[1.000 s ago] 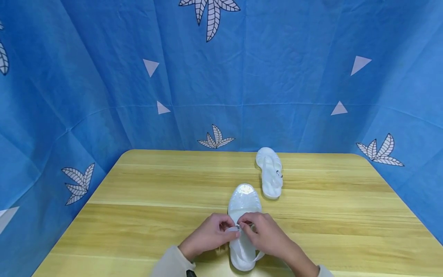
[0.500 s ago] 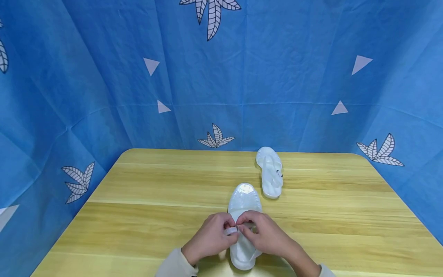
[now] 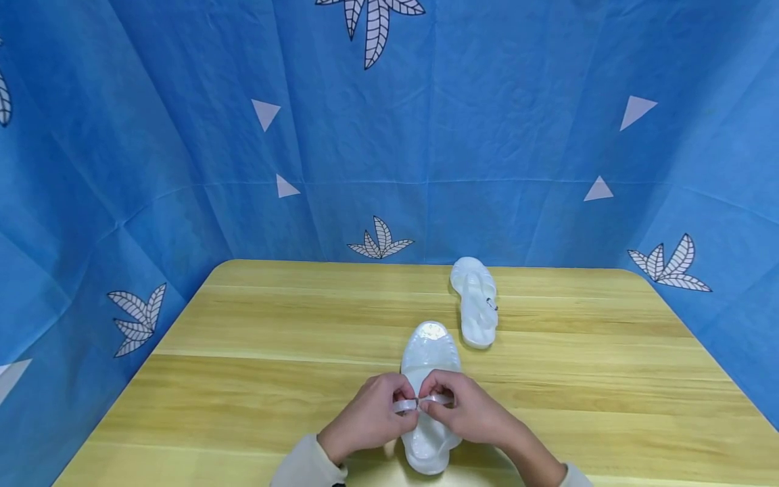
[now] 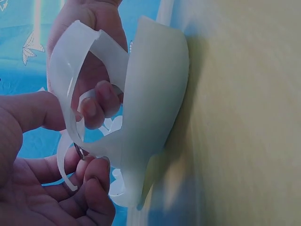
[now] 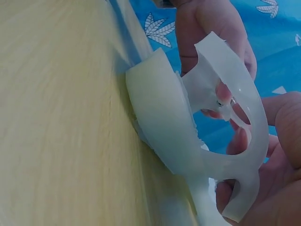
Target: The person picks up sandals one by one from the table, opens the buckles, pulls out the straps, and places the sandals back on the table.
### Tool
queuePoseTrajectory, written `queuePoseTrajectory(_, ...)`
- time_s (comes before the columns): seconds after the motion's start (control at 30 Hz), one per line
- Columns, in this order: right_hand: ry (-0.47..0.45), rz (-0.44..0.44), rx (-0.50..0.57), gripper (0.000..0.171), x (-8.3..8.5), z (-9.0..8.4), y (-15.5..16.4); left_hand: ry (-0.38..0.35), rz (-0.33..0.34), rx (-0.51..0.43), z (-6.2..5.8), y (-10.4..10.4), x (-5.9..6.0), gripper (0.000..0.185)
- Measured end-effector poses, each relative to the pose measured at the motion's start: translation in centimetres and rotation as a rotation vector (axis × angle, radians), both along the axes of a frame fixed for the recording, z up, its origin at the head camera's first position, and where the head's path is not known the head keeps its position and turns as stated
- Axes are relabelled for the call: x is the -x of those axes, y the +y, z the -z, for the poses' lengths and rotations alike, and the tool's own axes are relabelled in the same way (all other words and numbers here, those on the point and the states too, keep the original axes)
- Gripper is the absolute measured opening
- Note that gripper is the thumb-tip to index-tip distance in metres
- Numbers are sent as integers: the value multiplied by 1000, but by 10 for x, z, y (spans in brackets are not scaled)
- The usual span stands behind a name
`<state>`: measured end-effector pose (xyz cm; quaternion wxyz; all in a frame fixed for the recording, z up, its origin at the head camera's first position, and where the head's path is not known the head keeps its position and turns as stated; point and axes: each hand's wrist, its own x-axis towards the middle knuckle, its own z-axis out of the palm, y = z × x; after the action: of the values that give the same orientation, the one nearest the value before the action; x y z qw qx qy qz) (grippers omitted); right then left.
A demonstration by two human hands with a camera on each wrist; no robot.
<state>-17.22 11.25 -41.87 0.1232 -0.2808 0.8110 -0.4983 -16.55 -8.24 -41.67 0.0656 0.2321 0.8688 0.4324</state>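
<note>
— At the near edge of the wooden table (image 3: pixel 255 352), where is the clear sandal (image 3: pixel 428 358) being worked on?

— It lies flat, toe pointing far, just in front of the person. The left hand (image 3: pixel 371 419) and the right hand (image 3: pixel 468 412) meet over its middle, each pinching an end of the thin strap (image 3: pixel 420 404) between thumb and fingertips.

— How should the fastening go well?

— Probably by keeping both pinches close to the small metal buckle (image 5: pixel 220 102), so the soft strap does not twist, and holding the sole down on the table while the ends are joined.

— And the other sandal (image 3: pixel 476 302)?

— It sits apart, farther and to the right, against the blue backdrop (image 3: pixel 182 135).
</note>
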Motion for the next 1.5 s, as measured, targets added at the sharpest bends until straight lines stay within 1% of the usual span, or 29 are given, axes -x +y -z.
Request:
queuePoseTrajectory(0.23, 43, -3, 24, 3, 1, 3, -1, 6, 4, 0, 0, 0, 0, 12)
queuePoseTrajectory(0.43, 47, -2, 31, 5, 0, 3, -2, -10, 11, 9, 0, 0, -1, 10)
queuePoseTrajectory(0.7, 81, 36, -11, 6, 0, 6, -3, -6, 16, 8, 0, 0, 0, 6)
queuePoseTrajectory(1.13, 125, 75, -8, 5, -1, 5, -7, -14, 39, -10, -1, -2, 0, 10)
queuePoseTrajectory(1.3, 124, 93, -12, 5, -1, 5, -8, -8, 36, -3, 0, -2, 1, 11)
queuePoseTrajectory(1.5, 151, 111, -29, 8, -1, 6, -8, -11, 29, 8, 0, -2, 1, 12)
